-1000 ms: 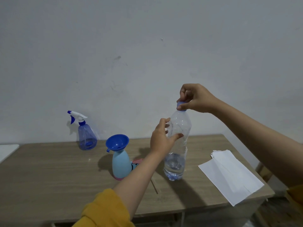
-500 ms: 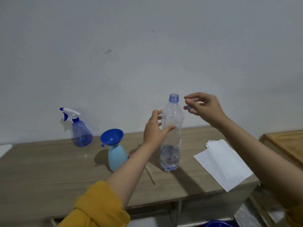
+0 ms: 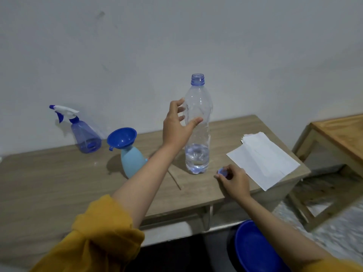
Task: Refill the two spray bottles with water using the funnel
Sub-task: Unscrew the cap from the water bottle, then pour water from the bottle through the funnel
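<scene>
- A clear plastic water bottle (image 3: 198, 122) stands upright and uncapped at the centre of the frame on a wooden worktop (image 3: 49, 177), with water filling only its lowest part.
- The left hand (image 3: 177, 127) reaches in from the lower left, its grip wide around the bottle's middle: the thumb lies across the front and the fingers curve toward the far side, loosely spread.
- The right hand (image 3: 234, 180), low at centre right, rests at the worktop's near edge; its grip is narrow, pinching the small blue bottle cap (image 3: 223, 171) between thumb and fingertips, just beside the bottle's base.
- A light blue spray bottle (image 3: 131, 162), without its spray head, stands left of centre with a dark blue funnel (image 3: 121, 138) seated, tilted, in its neck.
- A translucent blue spray bottle (image 3: 85, 137) with a white and blue trigger head stands farther left, against the white wall (image 3: 176, 36).
- A stack of white paper sheets (image 3: 263, 160) lies at the right end of the worktop, overhanging its edge.
- A blue basin (image 3: 253, 250) shows at the bottom right, below the worktop; a second wooden table (image 3: 341, 130) stands at the right edge.
- Mustard-yellow sleeves (image 3: 94, 238) cover both upper arms.
</scene>
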